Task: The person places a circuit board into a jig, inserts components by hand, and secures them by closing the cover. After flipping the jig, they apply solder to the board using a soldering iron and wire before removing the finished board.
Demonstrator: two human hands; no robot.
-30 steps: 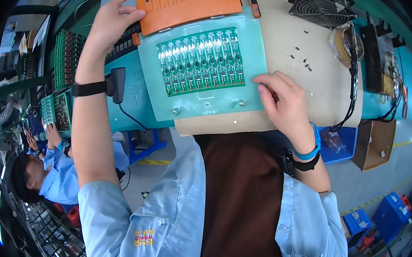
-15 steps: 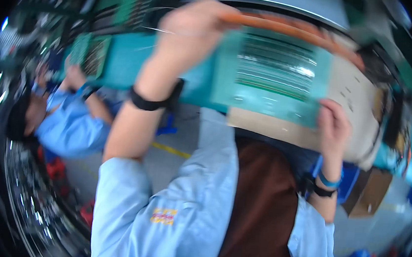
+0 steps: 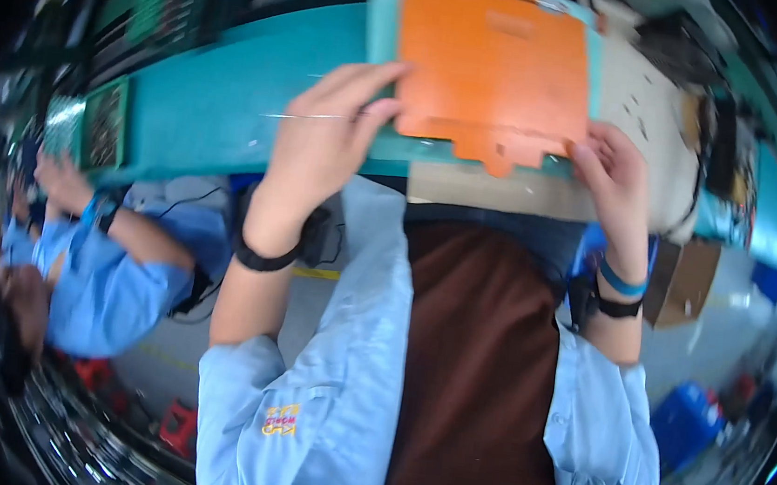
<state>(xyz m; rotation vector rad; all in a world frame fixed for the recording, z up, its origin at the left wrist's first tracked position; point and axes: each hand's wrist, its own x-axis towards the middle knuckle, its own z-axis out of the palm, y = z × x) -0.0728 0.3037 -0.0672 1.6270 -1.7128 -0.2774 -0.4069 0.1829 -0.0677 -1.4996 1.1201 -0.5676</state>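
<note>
A flat orange hinged cover [image 3: 494, 66] lies over a light green fixture plate [image 3: 383, 32], with metal hinges along its far edge and a rounded tab at its near edge. The green circuit panel seen earlier is hidden beneath it. My left hand [image 3: 324, 133] has its fingers stretched out, the fingertips and thumb touching the cover's left edge. At the near right corner, my right hand [image 3: 617, 176] has its thumb on the cover and its other fingers curled beside it. A thin pale wire crosses in front of my left hand.
Brown board [image 3: 506, 190] lies under the fixture on the teal bench mat [image 3: 226, 87]. A co-worker [image 3: 118, 282] handles a green board [image 3: 103, 126] at the left. A cardboard box [image 3: 684, 285] and a blue container [image 3: 687, 423] stand below at the right.
The orange cover has swung down from upright over the circuit panel. My left hand has come down from the cover's raised edge to its left side; my right hand now touches its corner.
</note>
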